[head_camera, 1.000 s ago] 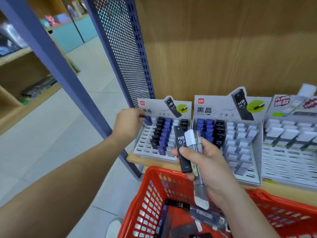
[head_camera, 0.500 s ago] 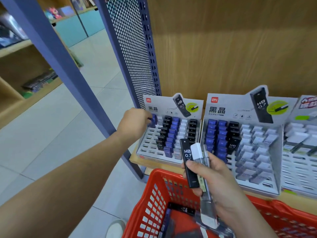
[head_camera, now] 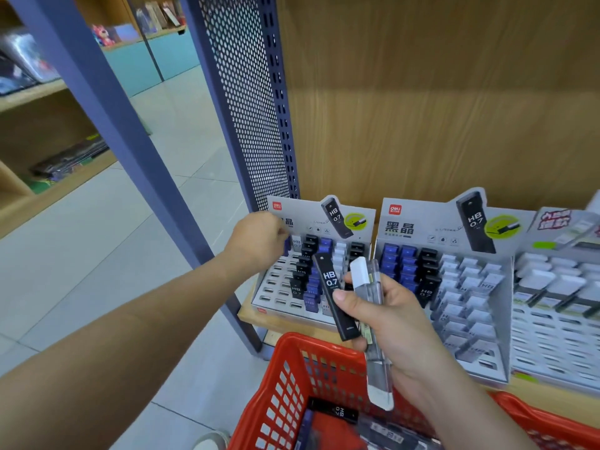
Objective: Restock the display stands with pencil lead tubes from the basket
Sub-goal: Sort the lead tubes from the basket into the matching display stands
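Bare left hand (head_camera: 256, 240), right hand (head_camera: 394, 323); pale shoe (head_camera: 211, 442).

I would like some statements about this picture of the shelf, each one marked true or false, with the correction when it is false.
1. The right hand holds a black tube marked HB 0.7. True.
2. The basket is blue. False: it is red.
3. The left hand is at the left display stand, with a blue tube at its fingertips. True.
4. The clear tube in the right hand has a black cap. False: its cap is white.
5. Every slot of the left display stand is filled. False: many slots in its left columns and front row are empty.
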`<control>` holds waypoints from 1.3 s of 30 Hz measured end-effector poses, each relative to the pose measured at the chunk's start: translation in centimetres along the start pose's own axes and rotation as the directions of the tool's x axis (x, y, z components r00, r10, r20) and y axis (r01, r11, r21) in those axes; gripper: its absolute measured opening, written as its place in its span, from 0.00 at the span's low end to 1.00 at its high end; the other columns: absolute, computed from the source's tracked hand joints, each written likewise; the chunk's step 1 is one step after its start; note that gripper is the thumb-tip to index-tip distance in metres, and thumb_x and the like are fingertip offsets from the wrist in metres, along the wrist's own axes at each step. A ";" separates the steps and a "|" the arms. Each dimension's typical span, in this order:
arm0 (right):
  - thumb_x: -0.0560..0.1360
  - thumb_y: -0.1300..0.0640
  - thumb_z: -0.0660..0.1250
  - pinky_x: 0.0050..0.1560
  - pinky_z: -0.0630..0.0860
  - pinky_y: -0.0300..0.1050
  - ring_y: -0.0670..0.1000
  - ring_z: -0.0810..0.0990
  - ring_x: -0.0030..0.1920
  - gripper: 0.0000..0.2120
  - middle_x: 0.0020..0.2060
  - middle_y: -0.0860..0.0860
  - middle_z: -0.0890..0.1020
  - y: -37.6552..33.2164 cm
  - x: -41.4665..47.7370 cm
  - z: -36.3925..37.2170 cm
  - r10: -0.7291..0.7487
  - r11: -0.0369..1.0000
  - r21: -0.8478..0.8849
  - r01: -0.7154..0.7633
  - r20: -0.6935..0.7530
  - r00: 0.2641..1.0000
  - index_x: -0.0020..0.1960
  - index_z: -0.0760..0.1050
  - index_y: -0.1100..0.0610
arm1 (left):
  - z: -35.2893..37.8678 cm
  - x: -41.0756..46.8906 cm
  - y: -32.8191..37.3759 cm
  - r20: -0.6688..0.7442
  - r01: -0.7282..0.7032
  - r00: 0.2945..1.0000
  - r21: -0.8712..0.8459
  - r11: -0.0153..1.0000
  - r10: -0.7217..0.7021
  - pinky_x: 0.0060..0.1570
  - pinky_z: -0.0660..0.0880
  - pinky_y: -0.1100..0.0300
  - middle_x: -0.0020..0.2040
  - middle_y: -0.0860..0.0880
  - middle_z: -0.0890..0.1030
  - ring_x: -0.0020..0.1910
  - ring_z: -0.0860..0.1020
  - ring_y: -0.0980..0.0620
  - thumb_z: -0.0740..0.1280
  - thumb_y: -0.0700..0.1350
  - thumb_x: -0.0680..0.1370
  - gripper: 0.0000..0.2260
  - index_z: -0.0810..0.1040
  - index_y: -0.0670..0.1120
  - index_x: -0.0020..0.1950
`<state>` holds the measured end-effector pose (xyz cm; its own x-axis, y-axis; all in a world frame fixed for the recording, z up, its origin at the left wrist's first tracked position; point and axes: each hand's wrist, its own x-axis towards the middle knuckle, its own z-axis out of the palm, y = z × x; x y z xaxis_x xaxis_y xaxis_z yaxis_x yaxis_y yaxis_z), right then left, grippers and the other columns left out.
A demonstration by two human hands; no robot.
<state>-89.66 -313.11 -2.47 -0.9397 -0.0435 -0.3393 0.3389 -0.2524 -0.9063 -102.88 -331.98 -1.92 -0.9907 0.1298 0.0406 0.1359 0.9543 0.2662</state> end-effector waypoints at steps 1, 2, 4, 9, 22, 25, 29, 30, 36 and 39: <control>0.72 0.61 0.74 0.23 0.68 0.41 0.48 0.75 0.27 0.10 0.29 0.47 0.81 -0.2 0.0 0.0 -0.009 1.000 -0.002 0.009 -0.007 1.000 0.53 0.78 0.58 | -1.1 -0.6 1.0 0.123 0.074 0.991 -0.252 0.965 -0.044 0.45 0.78 0.57 0.43 0.48 0.81 0.44 0.80 0.48 0.63 0.41 0.80 0.08 0.83 0.42 0.49; 0.72 0.62 0.74 0.23 0.68 0.40 0.48 0.75 0.27 0.10 0.30 0.48 0.81 -0.4 -0.1 -0.1 -0.017 1.000 0.006 0.017 -0.015 1.000 0.52 0.78 0.58 | -2.2 -1.3 2.1 0.275 0.176 0.961 -0.500 0.848 -0.037 0.43 0.79 0.58 0.42 0.47 0.81 0.40 0.80 0.50 0.64 0.43 0.80 0.09 0.82 0.41 0.50; 0.72 0.62 0.74 0.21 0.67 0.39 0.49 0.76 0.28 0.09 0.32 0.50 0.81 -0.7 -0.4 -0.2 -0.020 0.999 0.025 0.021 -0.028 0.999 0.51 0.79 0.57 | -3.8 -3.3 3.7 0.456 0.311 0.885 -0.721 0.619 0.087 0.40 0.79 0.61 0.44 0.46 0.81 0.38 0.80 0.52 0.63 0.44 0.80 0.10 0.82 0.41 0.54; 0.73 0.61 0.73 0.21 0.67 0.39 0.47 0.76 0.28 0.09 0.32 0.49 0.81 -1.1 -1.7 -0.5 0.007 0.999 0.048 -0.008 0.026 1.000 0.53 0.79 0.58 | -4.7 -6.5 5.6 0.493 0.364 0.848 -0.808 0.463 0.195 0.42 0.80 0.63 0.37 0.50 0.83 0.38 0.82 0.54 0.68 0.37 0.75 0.11 0.79 0.41 0.57; 0.51 0.65 0.81 0.26 0.74 0.41 0.48 0.73 0.29 0.37 0.41 0.60 0.79 2.7 -3.0 -4.3 0.140 0.750 0.592 -0.295 0.295 0.945 0.59 0.76 0.66 | -5.1 -6.2 1.2 0.092 0.082 0.995 -0.432 0.898 -0.046 0.42 0.75 0.64 0.44 0.48 0.80 0.40 0.80 0.51 0.69 0.32 0.73 0.11 0.79 0.49 0.42; 0.69 0.67 0.69 0.32 0.78 0.41 0.50 0.77 0.34 0.19 0.46 0.60 0.81 2.5 -2.9 -3.6 0.138 0.673 0.671 -0.311 0.300 0.944 0.60 0.77 0.68 | -3.8 -6.6 1.0 0.137 0.017 0.990 -0.298 0.955 0.024 0.50 0.78 0.55 0.47 0.48 0.81 0.43 0.81 0.47 0.69 0.33 0.74 0.10 0.79 0.48 0.45; 0.76 0.59 0.64 0.30 0.82 0.43 0.54 0.84 0.36 0.15 0.55 0.58 0.84 2.3 -3.6 -2.5 0.171 0.696 0.644 -0.318 0.282 0.944 0.59 0.79 0.65 | -3.7 -6.2 1.1 0.084 -0.034 0.995 -0.214 0.976 0.053 0.46 0.76 0.64 0.43 0.52 0.81 0.41 0.80 0.55 0.68 0.34 0.74 0.11 0.78 0.51 0.43; 0.75 0.58 0.65 0.27 0.80 0.41 0.53 0.84 0.34 0.15 0.55 0.57 0.84 2.4 -3.9 -2.4 0.177 0.725 0.613 -0.314 0.275 0.945 0.58 0.81 0.64 | -4.1 -6.0 1.3 0.044 -0.041 0.998 -0.227 0.973 0.052 0.42 0.73 0.70 0.42 0.54 0.81 0.39 0.78 0.60 0.68 0.34 0.74 0.12 0.77 0.52 0.43; 0.73 0.55 0.65 0.17 0.62 0.32 0.45 0.70 0.22 0.14 0.48 0.58 0.85 1.2 -4.5 -4.2 0.104 0.828 0.522 -0.206 0.218 0.970 0.51 0.84 0.62 | -5.1 -6.4 7.1 -0.135 -0.175 0.983 -0.517 0.838 0.122 0.46 0.78 0.59 0.46 0.53 0.80 0.42 0.81 0.51 0.70 0.35 0.75 0.15 0.79 0.57 0.48; 0.74 0.54 0.63 0.17 0.60 0.32 0.42 0.66 0.21 0.14 0.46 0.54 0.85 -1.2 -4.5 -7.5 -0.013 0.844 0.535 -0.044 0.102 0.995 0.54 0.82 0.58 | -3.7 -6.5 10.9 -0.186 -0.302 0.953 -0.549 0.779 0.239 0.50 0.77 0.59 0.44 0.54 0.77 0.42 0.80 0.51 0.71 0.33 0.73 0.17 0.80 0.56 0.48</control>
<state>-85.53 -305.33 -1.75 -0.9438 -0.1384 -0.3003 0.3024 -0.7284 -0.6148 -94.95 -323.47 4.27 -0.9111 0.3014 0.2812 0.4076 0.5564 0.7241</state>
